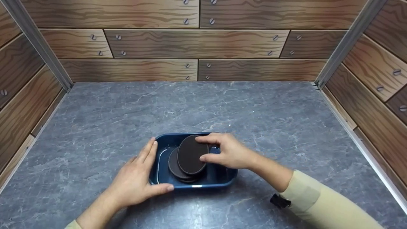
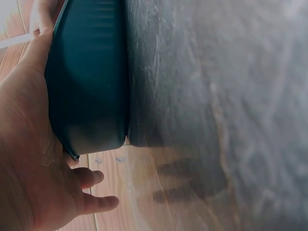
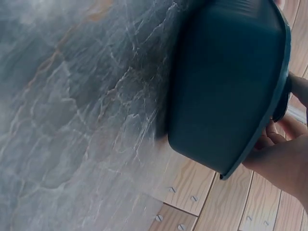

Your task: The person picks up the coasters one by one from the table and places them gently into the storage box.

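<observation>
A blue rectangular tray [image 1: 162, 159] with raised walls sits on the tabletop near the front. Inside it, round dark stitched coasters [image 1: 173, 167] lie stacked left of centre. Another dark coaster [image 1: 191, 156] is tilted above the stack, pinched at its right edge between the thumb and fingers of my right hand [image 1: 233, 152]. My left hand [image 1: 136, 178] rests around the tray's left end, fingers extended along the left rim and thumb on the front rim. In the left wrist view, two fingertips stick out past the tray's outer wall [image 2: 89, 77]. The right wrist view shows only the dark edge of the held coaster [image 3: 283, 102].
The grey marbled tabletop [image 1: 127, 108] spreads out around the tray. Wood-patterned panels [image 1: 197, 44] stand at the back and both sides, with metal posts [image 1: 337, 47] at the corners. A black clip [image 1: 279, 201] hangs by my right sleeve.
</observation>
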Tool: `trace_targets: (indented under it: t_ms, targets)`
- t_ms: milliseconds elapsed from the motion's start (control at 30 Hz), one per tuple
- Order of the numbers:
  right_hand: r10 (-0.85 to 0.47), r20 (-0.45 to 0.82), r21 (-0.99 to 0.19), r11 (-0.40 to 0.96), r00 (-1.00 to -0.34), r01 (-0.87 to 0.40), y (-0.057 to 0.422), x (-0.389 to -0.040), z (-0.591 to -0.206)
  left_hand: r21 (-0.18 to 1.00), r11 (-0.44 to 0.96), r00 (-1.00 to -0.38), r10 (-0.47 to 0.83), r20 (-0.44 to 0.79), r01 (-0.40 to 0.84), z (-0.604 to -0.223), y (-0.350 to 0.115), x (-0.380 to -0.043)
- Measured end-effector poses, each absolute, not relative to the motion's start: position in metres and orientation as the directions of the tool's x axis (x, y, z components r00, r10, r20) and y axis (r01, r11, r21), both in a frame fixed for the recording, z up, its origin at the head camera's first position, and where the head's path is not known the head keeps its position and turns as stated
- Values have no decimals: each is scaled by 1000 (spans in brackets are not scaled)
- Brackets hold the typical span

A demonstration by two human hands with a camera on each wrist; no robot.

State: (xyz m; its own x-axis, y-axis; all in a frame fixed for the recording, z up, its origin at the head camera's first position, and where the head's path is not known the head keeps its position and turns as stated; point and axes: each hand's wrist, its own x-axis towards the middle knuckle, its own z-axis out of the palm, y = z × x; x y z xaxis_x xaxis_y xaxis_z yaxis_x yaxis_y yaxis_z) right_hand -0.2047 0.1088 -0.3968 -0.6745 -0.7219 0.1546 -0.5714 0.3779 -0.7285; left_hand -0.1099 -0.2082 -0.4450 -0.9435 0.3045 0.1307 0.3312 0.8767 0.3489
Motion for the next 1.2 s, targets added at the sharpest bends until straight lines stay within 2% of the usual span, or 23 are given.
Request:
trace_targets:
  t_ms: [300, 900, 1100, 1200]
  targets:
    - [-751, 120, -576, 480, -650, -662, 106, -203, -401, 345, 878, -944, 308, 122, 331, -444, -207, -109]
    - [-766, 39, -431, 566, -642, -703, 100, -203, -411, 364, 872, -945, 310, 104, 326, -445, -206, -109]
    - [-770, 50, -369, 577, -636, -728, 101, -203, -411, 356, 874, -944, 314, 102, 330, -444, -205, -110]
    - [-766, 72, -381, 571, -639, -727, 105, -204, -409, 344, 877, -942, 320, 101, 335, -442, -205, -110]
